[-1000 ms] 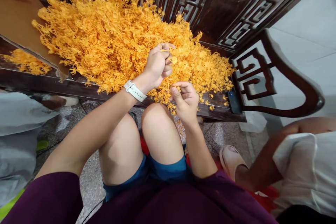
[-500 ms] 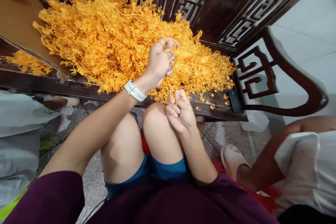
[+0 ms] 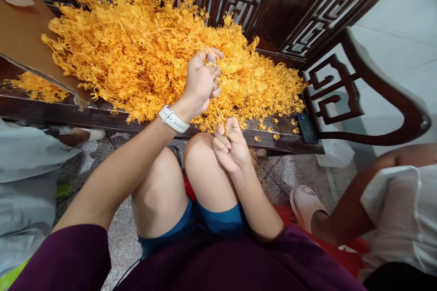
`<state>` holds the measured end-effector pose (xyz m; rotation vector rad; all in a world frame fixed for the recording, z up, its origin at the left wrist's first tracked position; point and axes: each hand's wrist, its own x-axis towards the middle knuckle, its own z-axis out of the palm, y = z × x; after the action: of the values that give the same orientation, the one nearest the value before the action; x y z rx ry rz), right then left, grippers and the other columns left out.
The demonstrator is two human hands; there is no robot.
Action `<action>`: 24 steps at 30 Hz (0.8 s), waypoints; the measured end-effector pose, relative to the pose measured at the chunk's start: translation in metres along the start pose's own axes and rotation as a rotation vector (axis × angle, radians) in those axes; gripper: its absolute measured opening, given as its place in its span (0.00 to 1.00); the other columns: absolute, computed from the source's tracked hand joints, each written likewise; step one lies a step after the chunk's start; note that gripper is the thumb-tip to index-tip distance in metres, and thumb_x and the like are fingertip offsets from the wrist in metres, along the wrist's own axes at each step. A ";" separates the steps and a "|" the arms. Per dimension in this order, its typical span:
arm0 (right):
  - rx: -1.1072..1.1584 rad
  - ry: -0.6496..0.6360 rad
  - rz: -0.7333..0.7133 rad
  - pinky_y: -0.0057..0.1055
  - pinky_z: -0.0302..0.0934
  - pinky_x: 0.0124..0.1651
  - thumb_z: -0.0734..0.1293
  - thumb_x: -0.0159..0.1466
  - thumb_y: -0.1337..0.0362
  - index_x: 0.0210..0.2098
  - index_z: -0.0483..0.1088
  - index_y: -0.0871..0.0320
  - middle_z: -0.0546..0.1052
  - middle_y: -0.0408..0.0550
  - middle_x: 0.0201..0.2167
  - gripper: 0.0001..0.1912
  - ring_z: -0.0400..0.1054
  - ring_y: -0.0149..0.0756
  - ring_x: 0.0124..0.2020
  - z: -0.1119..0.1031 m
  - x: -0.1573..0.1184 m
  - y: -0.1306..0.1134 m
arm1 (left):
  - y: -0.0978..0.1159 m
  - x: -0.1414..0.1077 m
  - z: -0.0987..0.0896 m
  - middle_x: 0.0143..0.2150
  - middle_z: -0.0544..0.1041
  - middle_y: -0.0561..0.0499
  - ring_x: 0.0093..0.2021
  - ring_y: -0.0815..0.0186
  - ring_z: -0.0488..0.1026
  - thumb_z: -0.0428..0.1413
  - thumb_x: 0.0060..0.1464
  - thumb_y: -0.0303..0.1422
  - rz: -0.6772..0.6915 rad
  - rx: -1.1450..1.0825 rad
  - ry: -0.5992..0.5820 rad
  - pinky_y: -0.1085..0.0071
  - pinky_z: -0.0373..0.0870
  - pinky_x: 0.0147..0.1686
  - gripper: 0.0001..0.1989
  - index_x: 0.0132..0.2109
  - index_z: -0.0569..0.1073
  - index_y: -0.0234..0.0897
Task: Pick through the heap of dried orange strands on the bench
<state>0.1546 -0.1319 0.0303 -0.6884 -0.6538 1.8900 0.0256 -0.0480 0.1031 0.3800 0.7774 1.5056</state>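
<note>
A large heap of orange plastic flower sprigs [image 3: 129, 54], thin branching stems with small claw-like tips, covers the dark wooden bench. My left hand [image 3: 200, 79], with a white watch on its wrist, is closed around an orange flower stem [image 3: 205, 50] over the front of the heap. Lower and to the right, just above my knee, my right hand [image 3: 232, 145] pinches an orange sprig end [image 3: 221, 123] between thumb and fingers. Strands run between the two hands, but whether both grip the same sprig I cannot tell.
Cardboard [image 3: 34, 36] leans at the left, with more orange pieces below it. A phone [image 3: 307, 128] lies by the carved armrest [image 3: 406, 113] at the right. Loose tips [image 3: 276, 137] dot the bench edge [image 3: 287, 144]. People sit on either side of me.
My left hand has shifted slightly left in view, still closed on the stem. My right hand keeps its pinch and has barely moved. The view has turned a little.
</note>
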 end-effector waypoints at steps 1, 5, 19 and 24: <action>0.027 -0.005 0.019 0.16 0.40 0.17 0.76 0.62 0.62 0.35 0.62 0.52 0.70 0.35 0.26 0.17 0.36 0.22 0.17 -0.002 0.002 0.000 | -0.001 -0.001 0.000 0.19 0.59 0.57 0.19 0.71 0.49 0.52 0.67 0.34 0.004 -0.025 -0.005 0.72 0.40 0.20 0.04 0.41 0.71 0.46; 0.074 -0.038 0.042 0.17 0.37 0.17 0.75 0.61 0.64 0.34 0.62 0.52 0.71 0.35 0.25 0.16 0.33 0.22 0.18 -0.005 0.006 -0.001 | -0.003 -0.005 0.002 0.19 0.61 0.57 0.22 0.69 0.52 0.54 0.68 0.39 -0.013 -0.128 -0.071 0.72 0.41 0.21 0.03 0.44 0.71 0.49; 0.044 -0.027 -0.056 0.18 0.36 0.17 0.79 0.57 0.65 0.35 0.59 0.50 0.68 0.33 0.25 0.22 0.47 0.25 0.19 -0.002 0.008 0.006 | 0.001 -0.004 0.002 0.21 0.57 0.56 0.23 0.71 0.51 0.52 0.70 0.46 0.067 -0.038 0.047 0.73 0.42 0.24 0.09 0.45 0.69 0.47; 0.080 -0.020 -0.059 0.17 0.39 0.17 0.78 0.56 0.67 0.35 0.60 0.50 0.68 0.35 0.29 0.22 0.56 0.25 0.23 0.001 0.013 0.007 | 0.005 -0.008 0.009 0.22 0.54 0.57 0.24 0.70 0.55 0.53 0.69 0.49 0.021 -0.019 0.097 0.73 0.45 0.24 0.12 0.45 0.69 0.48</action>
<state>0.1450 -0.1225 0.0239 -0.5937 -0.6018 1.8602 0.0284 -0.0531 0.1143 0.3037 0.8375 1.5590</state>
